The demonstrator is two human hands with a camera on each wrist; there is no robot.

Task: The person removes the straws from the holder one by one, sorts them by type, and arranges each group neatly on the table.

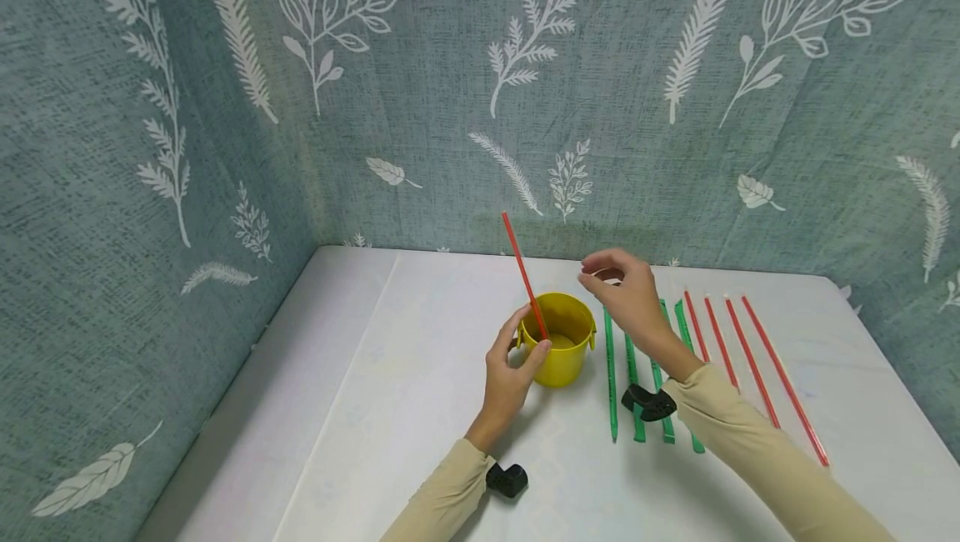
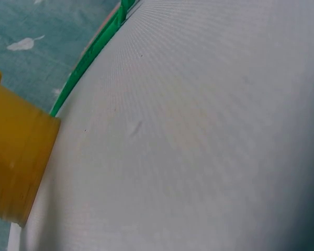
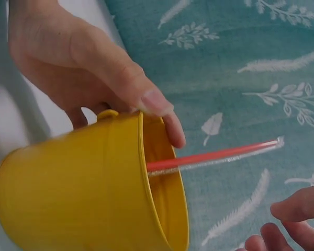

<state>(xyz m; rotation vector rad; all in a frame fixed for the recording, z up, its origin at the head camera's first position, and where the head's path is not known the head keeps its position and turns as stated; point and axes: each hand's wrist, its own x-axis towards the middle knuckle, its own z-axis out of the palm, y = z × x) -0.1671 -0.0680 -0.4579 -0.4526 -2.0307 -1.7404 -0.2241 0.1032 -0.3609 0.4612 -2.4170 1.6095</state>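
Note:
A yellow bucket stands upright on the white table, its handle loops at the sides. My left hand grips its left rim; in the right wrist view the thumb lies at the rim of the bucket. One red straw in a clear wrapper leans inside, its top sticking out far above the rim. To the right of the bucket my right hand hovers with bent fingers, holding nothing. The straw is apart from those fingers. Only the bucket's side shows in the left wrist view; the left hand is hidden there.
Several green wrapped sticks lie in a row right of the bucket, partly under my right arm. Farther right lie several red straws. Leaf-patterned fabric rises behind and left of the white table.

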